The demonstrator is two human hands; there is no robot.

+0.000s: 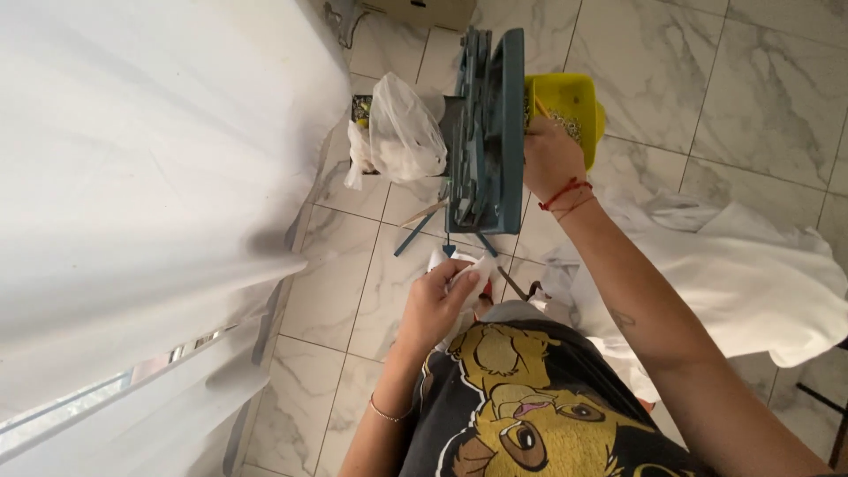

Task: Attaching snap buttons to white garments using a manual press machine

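My right hand (549,155) grips the edge of a dark teal slatted tray (488,132), holding it up on its side above the floor. Right behind the tray sits a yellow tub (579,95) with small grainy bits inside. My left hand (435,300) is closed around a crumpled white cloth (468,272), just below the tray's lower end. Thin teal legs (415,233) stick out from the bottom of the tray. A red string bracelet circles my right wrist.
A white plastic bag (402,132) lies on the marble tile floor (751,79) left of the tray. A white curtain (150,177) fills the left side. White fabric (751,274) is spread on the floor at right. A cardboard box (424,11) sits at the top.
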